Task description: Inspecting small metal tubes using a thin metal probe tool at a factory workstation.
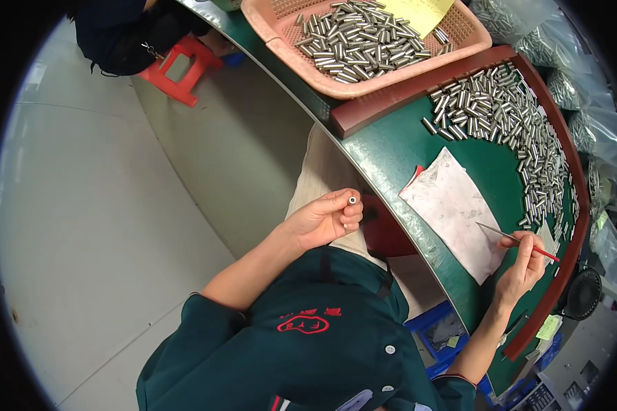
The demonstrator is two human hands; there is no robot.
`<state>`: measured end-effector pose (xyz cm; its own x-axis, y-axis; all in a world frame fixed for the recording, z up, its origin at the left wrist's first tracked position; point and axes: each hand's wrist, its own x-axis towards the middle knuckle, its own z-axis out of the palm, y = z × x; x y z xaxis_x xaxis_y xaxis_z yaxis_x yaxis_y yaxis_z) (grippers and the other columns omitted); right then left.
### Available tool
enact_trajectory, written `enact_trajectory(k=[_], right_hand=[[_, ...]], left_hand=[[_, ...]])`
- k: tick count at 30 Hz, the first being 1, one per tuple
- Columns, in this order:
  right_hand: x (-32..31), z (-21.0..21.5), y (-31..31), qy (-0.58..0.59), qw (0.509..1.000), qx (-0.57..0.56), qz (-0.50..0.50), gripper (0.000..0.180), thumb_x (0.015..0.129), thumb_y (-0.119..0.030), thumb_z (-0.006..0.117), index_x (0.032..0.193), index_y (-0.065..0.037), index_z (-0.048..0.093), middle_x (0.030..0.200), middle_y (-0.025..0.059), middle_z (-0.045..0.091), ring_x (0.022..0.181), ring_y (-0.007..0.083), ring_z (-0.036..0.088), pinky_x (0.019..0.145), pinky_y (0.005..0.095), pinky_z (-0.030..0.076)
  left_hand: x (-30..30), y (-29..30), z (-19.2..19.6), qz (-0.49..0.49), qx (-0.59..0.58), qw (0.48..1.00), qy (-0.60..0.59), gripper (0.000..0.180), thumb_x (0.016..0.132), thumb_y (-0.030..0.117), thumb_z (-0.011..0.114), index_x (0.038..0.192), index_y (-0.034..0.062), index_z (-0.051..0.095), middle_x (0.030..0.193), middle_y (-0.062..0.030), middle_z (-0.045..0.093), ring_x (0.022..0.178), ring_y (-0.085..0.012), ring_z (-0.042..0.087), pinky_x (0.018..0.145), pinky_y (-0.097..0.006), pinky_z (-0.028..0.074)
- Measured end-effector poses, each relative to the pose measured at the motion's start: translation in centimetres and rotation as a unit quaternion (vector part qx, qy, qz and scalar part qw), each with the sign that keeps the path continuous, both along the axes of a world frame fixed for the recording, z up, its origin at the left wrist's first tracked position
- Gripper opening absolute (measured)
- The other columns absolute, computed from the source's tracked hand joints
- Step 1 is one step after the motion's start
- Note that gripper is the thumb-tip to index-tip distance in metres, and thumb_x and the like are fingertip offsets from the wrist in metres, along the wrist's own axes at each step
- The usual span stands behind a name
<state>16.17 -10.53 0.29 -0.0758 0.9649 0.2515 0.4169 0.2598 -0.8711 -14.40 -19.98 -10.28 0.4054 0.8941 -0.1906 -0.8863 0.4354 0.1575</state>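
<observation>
My left hand (325, 220) is closed in front of my body, just off the table edge. Pinched between its thumb and forefinger is a small metal tube (352, 201), its round end with a dark hole facing up. Over the green table, my right hand (519, 272) grips a thin pointed tool with a red handle (546, 254), fingers wrapped round it. The tool's slim tip lies above a stained whitish cloth (452, 209). Beyond the cloth spreads a heap of short shiny metal cylinders (490, 106), running down the table's right side.
A dark red wooden rail (391, 103) borders the green table (384, 147). At the back, a pink plastic basket (363, 89) holds more metal cylinders and a yellow paper. Clear bags (562, 48) and a black fan (583, 293) stand outside the rail. Someone sits by a red stool (178, 85).
</observation>
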Motion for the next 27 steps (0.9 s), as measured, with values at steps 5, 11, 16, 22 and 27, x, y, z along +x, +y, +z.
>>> enact_trajectory(k=[5,11,16,22,27], right_hand=[[0.1,0.0,0.0,0.003,1.000,0.001,0.004,0.023,0.095,-0.016,0.044,0.085,0.001,0.056,0.069,0.0078,0.059,0.062,0.0137,0.057,0.063,0.0241,0.043],[0.2,0.0,0.0,0.003,1.000,-0.002,0.005,0.023,0.095,-0.015,0.045,0.085,0.002,0.057,0.071,0.0078,0.059,0.062,0.0139,0.057,0.063,0.0240,0.043],[0.2,0.0,0.0,0.006,1.000,-0.005,0.008,0.023,0.095,-0.015,0.045,0.085,0.002,0.057,0.071,0.0076,0.059,0.062,0.0135,0.057,0.063,0.0241,0.043],[0.2,0.0,0.0,0.007,1.000,-0.002,0.008,0.022,0.095,-0.015,0.045,0.085,0.002,0.057,0.070,0.0078,0.059,0.062,0.0132,0.057,0.063,0.0239,0.043],[0.2,-0.2,-0.1,0.010,1.000,-0.005,0.006,0.022,0.095,-0.015,0.045,0.085,0.002,0.057,0.071,0.0076,0.059,0.063,0.0129,0.057,0.064,0.0239,0.043]], left_hand=[[0.3,0.0,0.1,0.013,-0.050,0.995,-0.090,0.013,0.093,0.018,0.048,0.085,0.0080,0.050,0.073,0.0010,0.040,0.065,-0.0097,0.036,0.061,-0.023,0.035],[0.1,0.1,-0.3,-0.006,0.016,1.000,-0.016,0.015,0.093,0.018,0.049,0.084,0.0064,0.050,0.071,0.0007,0.040,0.063,-0.0097,0.035,0.059,-0.023,0.034],[0.0,-0.1,-0.7,-0.022,0.033,0.999,0.023,0.014,0.091,0.017,0.052,0.086,0.0042,0.053,0.072,-0.0010,0.044,0.065,-0.0103,0.039,0.060,-0.023,0.034],[0.0,-0.2,-0.9,-0.030,0.026,0.999,0.036,0.014,0.090,0.017,0.054,0.086,0.0039,0.055,0.073,-0.0015,0.046,0.066,-0.0109,0.042,0.060,-0.024,0.035],[-0.2,-0.4,-1.3,-0.024,0.011,0.999,0.030,0.013,0.090,0.017,0.054,0.087,0.0045,0.055,0.072,-0.0010,0.046,0.066,-0.0107,0.041,0.061,-0.024,0.035]])
